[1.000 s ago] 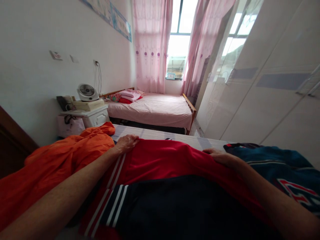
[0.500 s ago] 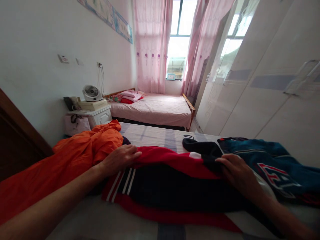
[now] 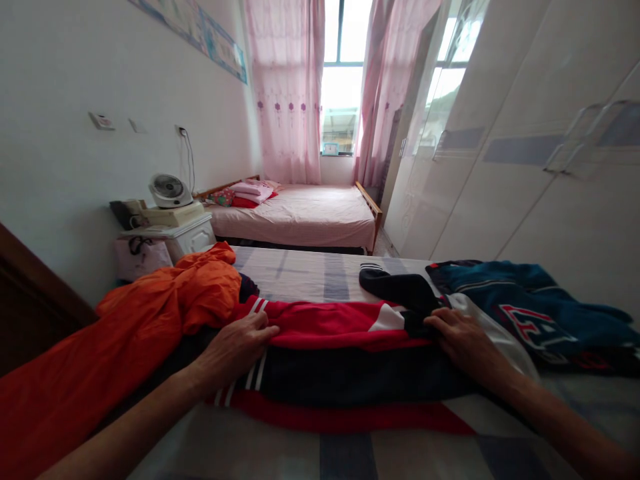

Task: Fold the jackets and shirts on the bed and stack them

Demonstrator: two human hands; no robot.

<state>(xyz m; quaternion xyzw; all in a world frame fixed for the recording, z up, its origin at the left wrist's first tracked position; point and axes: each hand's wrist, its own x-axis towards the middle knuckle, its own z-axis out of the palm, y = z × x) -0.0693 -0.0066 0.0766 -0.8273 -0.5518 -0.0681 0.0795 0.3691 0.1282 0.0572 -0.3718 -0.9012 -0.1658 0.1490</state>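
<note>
A red, black and white jacket (image 3: 345,377) lies spread across the near bed, its striped hem at the left. My left hand (image 3: 245,340) is closed on the red cloth near the white-striped left end. At the other end, my right hand (image 3: 457,333) pinches the black part beside a white patch. One dark sleeve (image 3: 395,283) with a striped cuff stretches away on the far side. To the left of my left hand is a heap of orange clothing (image 3: 170,313). A teal garment with letters (image 3: 540,307) rests beyond my right hand.
The near bed has a checked sheet (image 3: 285,270). Behind it stands a pink-covered bed (image 3: 310,213). At the left a white cabinet (image 3: 193,237) carries a small fan (image 3: 170,190). White wardrobe doors (image 3: 520,147) line the right side.
The jacket's far red edge, held in both hands, has come down flatter onto the garment, showing more of its red strip and white patch. The camera view has turned slightly right.
</note>
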